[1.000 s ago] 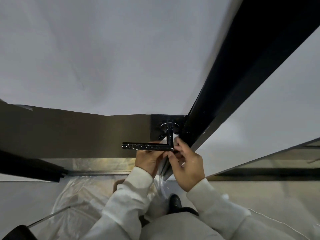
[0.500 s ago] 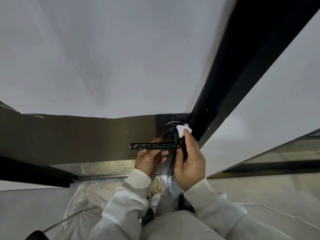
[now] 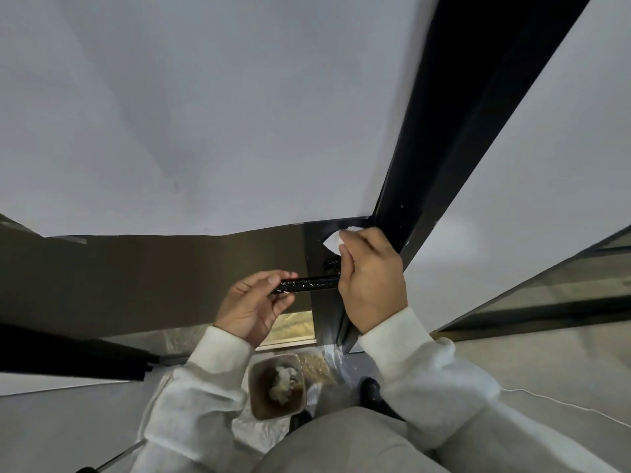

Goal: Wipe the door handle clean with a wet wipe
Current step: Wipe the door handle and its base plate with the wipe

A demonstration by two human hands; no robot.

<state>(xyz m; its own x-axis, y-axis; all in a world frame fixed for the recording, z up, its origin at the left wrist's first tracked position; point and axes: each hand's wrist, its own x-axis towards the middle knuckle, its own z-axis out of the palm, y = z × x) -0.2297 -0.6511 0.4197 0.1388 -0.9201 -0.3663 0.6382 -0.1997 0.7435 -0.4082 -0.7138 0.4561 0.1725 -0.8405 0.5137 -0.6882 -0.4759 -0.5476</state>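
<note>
The door handle (image 3: 309, 284) runs left to right; the left hand (image 3: 252, 307) pinches its free left end, while the right hand (image 3: 370, 279) presses the wet wipe (image 3: 336, 238) just above its base.

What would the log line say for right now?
left hand: holding door handle tip | right hand: pressing wet wipe above handle base

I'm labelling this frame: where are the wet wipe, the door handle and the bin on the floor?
wet wipe (image 3: 334, 241): head view, white corner above the fingers.
door handle (image 3: 309, 284): head view, middle of the black lever.
bin (image 3: 254, 401): head view, left rim.
</note>
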